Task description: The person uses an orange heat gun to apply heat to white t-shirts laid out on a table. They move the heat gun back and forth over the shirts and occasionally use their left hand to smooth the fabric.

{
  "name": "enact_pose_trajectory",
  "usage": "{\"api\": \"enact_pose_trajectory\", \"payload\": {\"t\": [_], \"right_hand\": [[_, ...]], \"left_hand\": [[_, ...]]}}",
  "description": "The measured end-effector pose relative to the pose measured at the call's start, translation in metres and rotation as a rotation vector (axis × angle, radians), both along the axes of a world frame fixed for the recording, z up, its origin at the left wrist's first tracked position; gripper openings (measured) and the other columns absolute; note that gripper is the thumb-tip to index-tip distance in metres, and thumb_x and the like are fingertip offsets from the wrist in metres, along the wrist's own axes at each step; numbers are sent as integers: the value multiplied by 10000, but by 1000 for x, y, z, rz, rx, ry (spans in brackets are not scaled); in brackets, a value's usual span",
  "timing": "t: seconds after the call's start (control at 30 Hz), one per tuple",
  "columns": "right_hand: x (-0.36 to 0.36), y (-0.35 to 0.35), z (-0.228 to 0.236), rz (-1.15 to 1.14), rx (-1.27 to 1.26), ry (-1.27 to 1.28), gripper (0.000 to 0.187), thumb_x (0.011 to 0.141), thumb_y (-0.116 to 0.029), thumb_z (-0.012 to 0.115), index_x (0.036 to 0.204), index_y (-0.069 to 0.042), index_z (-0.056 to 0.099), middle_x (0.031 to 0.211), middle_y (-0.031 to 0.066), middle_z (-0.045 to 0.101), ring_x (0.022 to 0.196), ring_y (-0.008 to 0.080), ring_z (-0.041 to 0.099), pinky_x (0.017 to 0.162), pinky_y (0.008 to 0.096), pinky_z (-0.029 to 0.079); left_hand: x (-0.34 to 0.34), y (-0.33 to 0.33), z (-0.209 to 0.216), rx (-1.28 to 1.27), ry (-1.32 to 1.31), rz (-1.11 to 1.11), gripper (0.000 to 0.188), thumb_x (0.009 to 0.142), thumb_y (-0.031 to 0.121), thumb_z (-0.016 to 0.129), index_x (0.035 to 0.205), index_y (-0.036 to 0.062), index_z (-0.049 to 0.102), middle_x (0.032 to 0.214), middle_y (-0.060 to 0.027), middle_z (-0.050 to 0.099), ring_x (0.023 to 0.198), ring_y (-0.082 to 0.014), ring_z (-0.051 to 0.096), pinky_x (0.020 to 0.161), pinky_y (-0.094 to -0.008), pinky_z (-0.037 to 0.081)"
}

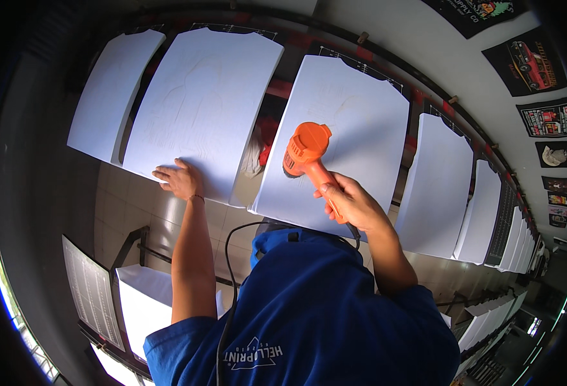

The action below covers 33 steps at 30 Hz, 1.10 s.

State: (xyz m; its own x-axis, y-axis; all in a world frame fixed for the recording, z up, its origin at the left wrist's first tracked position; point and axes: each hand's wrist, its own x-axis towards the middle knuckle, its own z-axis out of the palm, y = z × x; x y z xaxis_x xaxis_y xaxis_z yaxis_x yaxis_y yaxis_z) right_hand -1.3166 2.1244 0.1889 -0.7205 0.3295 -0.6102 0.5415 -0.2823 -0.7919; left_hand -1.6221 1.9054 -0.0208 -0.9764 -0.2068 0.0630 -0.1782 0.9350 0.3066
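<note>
An orange heat gun (310, 145) is gripped by its handle in my right hand (357, 204), fingers wrapped round it. It is held over a board covered in smooth white fabric (367, 119), its nozzle end toward the board's left side. My left hand (182, 179) lies with fingers spread on the near edge of the neighbouring white-covered board (206, 83) to the left. Faint creases or outlines show on both fabrics. From the heat gun's handle a black cord (227, 248) loops in front of my blue shirt and down past my left arm.
More white-covered boards stand in a row on both sides, such as one at the left (113, 90) and one at the right (438, 186). Red and white cloth (261, 145) shows in a gap. Behind me is another rack with a bare perforated board (91, 289). Printed dark panels (530, 67) hang on the wall.
</note>
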Motion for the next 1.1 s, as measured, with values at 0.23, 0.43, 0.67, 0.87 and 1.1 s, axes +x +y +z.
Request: {"api": "enact_pose_trajectory", "payload": {"t": [0.23,0.43,0.67,0.87,1.1], "right_hand": [[7,-13,16,87,4,-28,416,1016,-206,439,1375,5,435,1006,79,613,682,82,541,607,246,506],[8,11,5,-103,121,-6,343,983,-236,508,1238,-8,510,964,51,597,669,87,554,539,253,486],[25,6,10,-38,78,-55,372,992,-187,470,1308,9,481,978,66,611,666,80,544,583,246,495],[37,-3,10,9,30,-37,397,997,-188,474,1350,-6,460,970,68,618,709,90,553,620,249,502],[32,10,11,-177,156,-48,383,982,-177,485,1315,10,457,946,78,600,657,87,537,562,246,479]], "left_hand": [[-3,-2,-9,-30,18,11,728,988,465,316,1471,-71,219,1551,-236,201,1377,-457,284,1149,-463,263],[-2,-2,-8,-35,37,7,732,985,474,329,1472,-63,224,1549,-232,208,1357,-474,305,1126,-474,309],[6,4,9,46,-23,16,751,974,480,340,1483,-54,197,1567,-210,164,1359,-486,283,1077,-500,371],[2,-2,1,37,-16,10,756,972,478,343,1484,-57,189,1567,-214,161,1364,-484,274,1087,-502,354],[1,0,-3,35,14,1,750,977,472,337,1481,-65,193,1563,-222,171,1371,-482,270,1128,-493,293]]}}
